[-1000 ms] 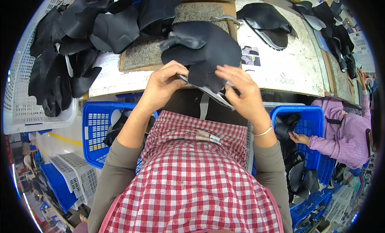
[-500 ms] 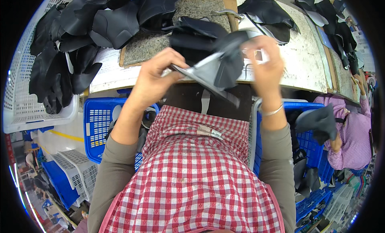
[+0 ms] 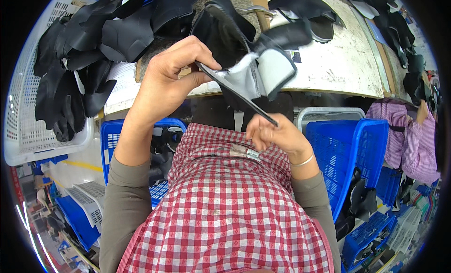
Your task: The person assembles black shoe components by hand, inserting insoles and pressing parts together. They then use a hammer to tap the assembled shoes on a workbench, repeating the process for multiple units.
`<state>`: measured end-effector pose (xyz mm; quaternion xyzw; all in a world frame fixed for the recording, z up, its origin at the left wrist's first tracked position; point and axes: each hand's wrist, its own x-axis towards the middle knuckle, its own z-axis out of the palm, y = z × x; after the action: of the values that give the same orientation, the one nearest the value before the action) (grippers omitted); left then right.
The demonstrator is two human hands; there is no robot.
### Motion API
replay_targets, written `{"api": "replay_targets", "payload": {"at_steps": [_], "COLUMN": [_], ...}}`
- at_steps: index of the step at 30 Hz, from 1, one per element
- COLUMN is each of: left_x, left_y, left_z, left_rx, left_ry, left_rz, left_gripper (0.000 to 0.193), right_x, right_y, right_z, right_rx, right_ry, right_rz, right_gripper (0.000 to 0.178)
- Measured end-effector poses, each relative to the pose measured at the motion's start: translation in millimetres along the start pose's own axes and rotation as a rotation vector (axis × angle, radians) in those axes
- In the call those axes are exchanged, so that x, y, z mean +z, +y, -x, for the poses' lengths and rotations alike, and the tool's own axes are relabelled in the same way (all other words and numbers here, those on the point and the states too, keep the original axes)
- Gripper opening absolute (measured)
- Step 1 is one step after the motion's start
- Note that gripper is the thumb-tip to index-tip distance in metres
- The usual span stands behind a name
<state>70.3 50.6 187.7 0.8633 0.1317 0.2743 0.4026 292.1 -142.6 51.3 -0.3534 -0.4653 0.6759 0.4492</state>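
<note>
Left hand (image 3: 171, 78): pinches the upper edge of the black shoe piece (image 3: 244, 61), lifting it above the table (image 3: 338, 61) for inspection.
Right hand (image 3: 272, 134): grips its lower strip end, pulling it taut.
Nearby: blue basket (image 3: 357, 155), black pieces pile (image 3: 84, 52).

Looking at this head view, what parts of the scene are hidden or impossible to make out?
- Far end of the black-and-grey fabric shoe upper: the folded piece covers itself.
- Left hand fingertips: tucked under the upper's edge.
- Right hand palm: turned away, only the pinch on the upper's dark edge shows.
- Contents of the blue plastic crate on the right: hidden by its wall.
- White mesh basket: cut off by the fisheye rim.
</note>
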Motion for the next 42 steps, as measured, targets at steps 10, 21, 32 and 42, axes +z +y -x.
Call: {"api": "replay_targets", "payload": {"at_steps": [10,21,32,42], "left_x": [-2.4,10.7,52.3,55.7], "left_y": [18.4,8.4,-34.0,-50.8], "left_z": [1.7,16.1,48.6,67.0], "left_rx": [0.077,0.183,0.286,0.391], "left_ry": [-0.149,0.012,0.156,0.162], "left_rz": [-0.27,-0.328,-0.418,-0.563], "left_gripper": [0.034,0.029,0.028,0.023], "right_x": [30.7,27.6,13.5,16.5], "right_y": [-19.2,-70.0,-60.1,-48.9], "right_z": [-39.2,-44.0,-53.1,-45.5], "right_rx": [-0.251,-0.725,-0.569,-0.8], "right_ry": [0.033,0.445,0.651,0.507], "right_rz": [-1.303,0.787,1.86,1.746], "right_gripper": [0.073,0.042,0.02,0.016]}}
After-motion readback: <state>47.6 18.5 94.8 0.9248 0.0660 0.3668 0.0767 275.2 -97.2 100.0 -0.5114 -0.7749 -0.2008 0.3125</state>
